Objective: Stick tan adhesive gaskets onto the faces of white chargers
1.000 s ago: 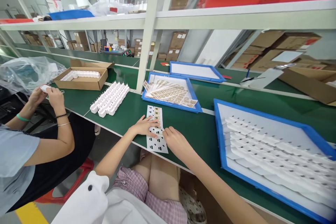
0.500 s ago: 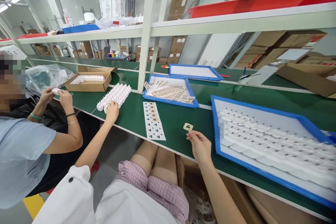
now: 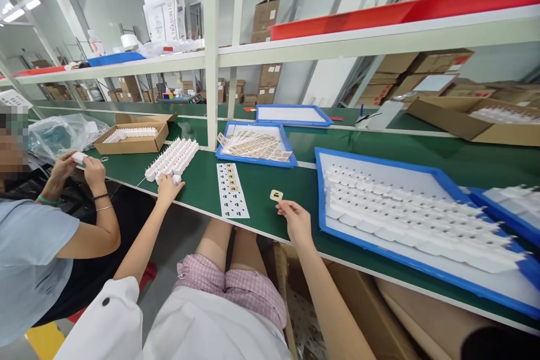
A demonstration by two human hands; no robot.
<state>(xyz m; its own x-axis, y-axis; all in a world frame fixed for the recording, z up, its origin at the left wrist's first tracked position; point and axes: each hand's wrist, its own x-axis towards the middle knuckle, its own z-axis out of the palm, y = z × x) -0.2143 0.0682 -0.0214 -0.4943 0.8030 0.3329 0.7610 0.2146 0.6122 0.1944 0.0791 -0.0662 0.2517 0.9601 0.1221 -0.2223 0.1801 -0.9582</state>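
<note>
In my right hand [image 3: 296, 224], thumb and fingertips pinch a small beige adhesive pad [image 3: 276, 196] with a cut-out in its middle, held above the green bench. My left hand [image 3: 169, 190] has its fingers closed around a small white plastic part [image 3: 176, 179] at the near end of the rows of white plastic parts [image 3: 175, 157]. Between my hands a white sticker sheet [image 3: 233, 197] lies flat, with dark cut-outs and several beige pads left along its upper right side.
A blue-rimmed tray [image 3: 291, 161] holds more sticker sheets. At right, a larger blue-rimmed tray [image 3: 323, 202] carries rows of white parts. An open cardboard box [image 3: 126, 146] stands at left, near a co-worker's hands [image 3: 93, 171] holding a white part. A shelf post [image 3: 211, 67] rises behind.
The view has swung to the right. My left hand has drawn slightly toward the near end of the rows, and a white part now shows in its fingers. My right hand still holds the pad.
</note>
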